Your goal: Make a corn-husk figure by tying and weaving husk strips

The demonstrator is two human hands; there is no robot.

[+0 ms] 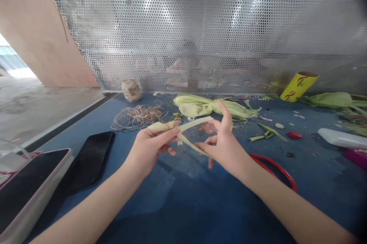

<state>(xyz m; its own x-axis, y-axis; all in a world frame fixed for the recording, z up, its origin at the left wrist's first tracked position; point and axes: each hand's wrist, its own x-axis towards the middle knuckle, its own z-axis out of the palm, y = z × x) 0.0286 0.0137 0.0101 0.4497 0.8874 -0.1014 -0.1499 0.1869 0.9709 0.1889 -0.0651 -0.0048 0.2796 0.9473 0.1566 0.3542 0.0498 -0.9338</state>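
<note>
The left hand (150,141) pinches a narrow, pale green strip of leafy husk (195,123) between thumb and fingers, with a folded part lying along the index finger. From this pinch two tails fork rightward above the tabletop (177,209): the upper reaches the fingers of the right hand (226,141), and the lower passes at its thumb. The right hand is partly curled, index finger raised; whether it grips a tail firmly, I cannot tell.

Just beyond the hands, a pale green, leafy husk bundle (193,105) lies toward the tabletop's far edge. Left of it sits a loose tangle of thin brown twine (137,117), with a whitish, squat cylinder (131,90) near the far left corner. Along the left edge rest a flat black phone (94,156) and a dark-screened phone in a pale case (34,183).

A curved, glossy red loop (282,171) shows beside the right forearm. Farther right are thin green scraps (268,134), a small red piece (294,135) and a smooth white object (338,138). A yellow printed tube (298,87) leans near the far edge, before the silver perforated metal screen (200,18).
</note>
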